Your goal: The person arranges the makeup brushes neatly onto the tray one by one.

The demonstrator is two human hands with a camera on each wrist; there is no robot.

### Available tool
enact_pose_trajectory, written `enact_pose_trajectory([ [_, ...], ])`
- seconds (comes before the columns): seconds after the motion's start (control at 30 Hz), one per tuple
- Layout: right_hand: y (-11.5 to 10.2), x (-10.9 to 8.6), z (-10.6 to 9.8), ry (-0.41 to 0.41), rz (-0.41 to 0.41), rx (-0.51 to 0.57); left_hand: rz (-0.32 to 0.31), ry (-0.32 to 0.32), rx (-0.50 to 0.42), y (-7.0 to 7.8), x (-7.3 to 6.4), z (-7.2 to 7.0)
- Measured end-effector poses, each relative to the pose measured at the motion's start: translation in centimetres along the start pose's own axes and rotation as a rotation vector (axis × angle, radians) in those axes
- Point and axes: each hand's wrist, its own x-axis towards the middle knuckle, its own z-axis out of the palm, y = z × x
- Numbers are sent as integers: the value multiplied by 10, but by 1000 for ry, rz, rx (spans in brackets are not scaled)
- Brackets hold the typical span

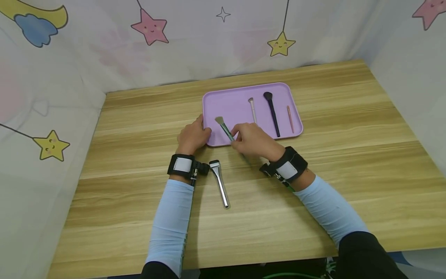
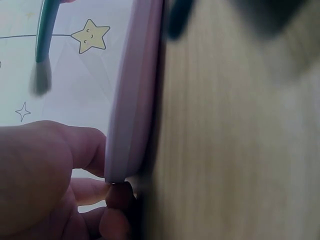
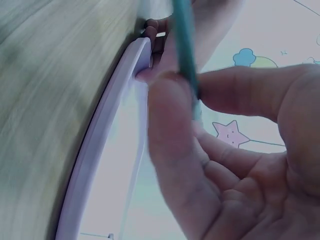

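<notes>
My right hand (image 1: 254,140) pinches a green-handled makeup brush (image 1: 224,127) between thumb and fingers. The brush slants over the front left of a pale purple tray (image 1: 230,104), its bristles pointing up and left. At the tray's left edge, my left hand (image 1: 193,135) grips the rim. In the left wrist view, the thumb is above the tray edge (image 2: 132,100) and fingertips are below it. Lying in the tray are a small brush with a whitish handle (image 1: 252,108), a black makeup brush (image 1: 272,110) and a thin pinkish stick (image 1: 290,118).
A silver makeup brush (image 1: 219,182) with a flat dark head lies on the wooden table (image 1: 139,162), in front of the tray and between my forearms. Behind the table hangs a white cloth (image 1: 195,50) printed with stars.
</notes>
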Motion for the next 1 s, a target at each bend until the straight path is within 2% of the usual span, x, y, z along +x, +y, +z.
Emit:
enact_pose_trajectory([
  [0.53, 0, 0, -3, 51, 51, 101, -9, -4, -8, 1, -1, 0],
  [0.77, 3, 1, -4, 118, 35, 102, -12, -8, -7, 1, -1, -1],
  [1.0, 6, 5, -6, 141, 72, 114, -3, -9, -9, 1, 0, 0],
])
